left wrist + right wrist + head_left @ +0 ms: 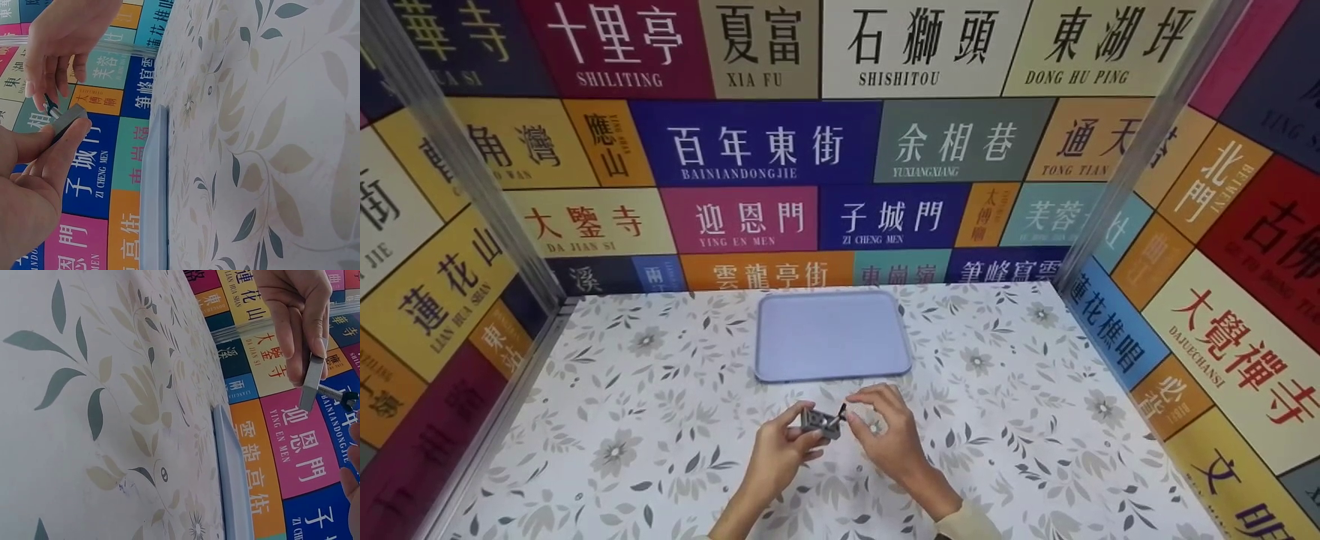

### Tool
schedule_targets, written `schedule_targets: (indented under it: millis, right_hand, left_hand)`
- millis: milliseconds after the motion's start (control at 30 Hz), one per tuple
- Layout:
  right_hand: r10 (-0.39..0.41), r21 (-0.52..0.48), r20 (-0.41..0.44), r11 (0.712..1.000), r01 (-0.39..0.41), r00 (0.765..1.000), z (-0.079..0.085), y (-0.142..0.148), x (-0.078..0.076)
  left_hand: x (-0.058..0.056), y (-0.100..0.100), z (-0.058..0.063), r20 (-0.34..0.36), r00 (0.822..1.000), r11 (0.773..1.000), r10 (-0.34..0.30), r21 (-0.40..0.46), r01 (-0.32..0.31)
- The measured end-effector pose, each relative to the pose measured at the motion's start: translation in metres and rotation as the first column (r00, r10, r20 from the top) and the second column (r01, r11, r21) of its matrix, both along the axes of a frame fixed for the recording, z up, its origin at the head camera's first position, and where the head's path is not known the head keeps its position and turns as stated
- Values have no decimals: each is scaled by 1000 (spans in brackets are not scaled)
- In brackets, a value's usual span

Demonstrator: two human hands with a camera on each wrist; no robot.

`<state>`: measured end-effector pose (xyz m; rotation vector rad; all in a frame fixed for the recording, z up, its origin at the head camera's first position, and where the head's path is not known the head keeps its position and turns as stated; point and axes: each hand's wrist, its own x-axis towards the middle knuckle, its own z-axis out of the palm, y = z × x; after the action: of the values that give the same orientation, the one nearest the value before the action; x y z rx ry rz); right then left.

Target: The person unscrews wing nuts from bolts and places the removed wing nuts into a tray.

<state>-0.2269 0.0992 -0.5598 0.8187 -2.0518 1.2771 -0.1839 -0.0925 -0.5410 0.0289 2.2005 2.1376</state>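
Note:
My left hand (781, 444) grips a small grey metal block (820, 424) by its edges, between thumb and fingers. Holes show in the block's upper face in the head view. A threaded screw (331, 391) with a black wing-like head (349, 400) stands out from the block, its tip at the block's face; how deep it sits is hidden. My right hand (889, 431) pinches the screw's black head with thumb and forefinger. In the left wrist view, the right hand's other fingers (62, 76) hang loosely curled.
Beyond the hands, a shallow light-blue tray (832, 337) lies on the table (675, 420), which has a floral cover. Colourful sign-printed panels (750, 142) wall in the back and both sides, with clear corner posts (1132, 150).

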Motion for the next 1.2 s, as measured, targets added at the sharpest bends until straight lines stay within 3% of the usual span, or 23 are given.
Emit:
schedule_targets:
  millis: [233, 567, 867, 1200]
  right_hand:
    - [21, 36, 2, 999, -21, 1000, -2, 0, -1]
    - [73, 35, -31, 997, -72, 997, 1, 0, -2]
    - [104, 17, -61, 995, -103, 993, -3, -2, -3]
    - [127, 1, -89, 992, -128, 988, -2, -4, -4]
  left_hand:
    - [0, 1, 0, 16, 1000, 1000, -1, -10, 1]
    - [-1, 0, -1, 3, 1000, 1000, -8, -3, 8]
    - [-1, 1, -3, 38, 999, 1000, -7, 9, 7]
    - [2, -1, -2, 14, 1000, 999, -24, 48, 24]
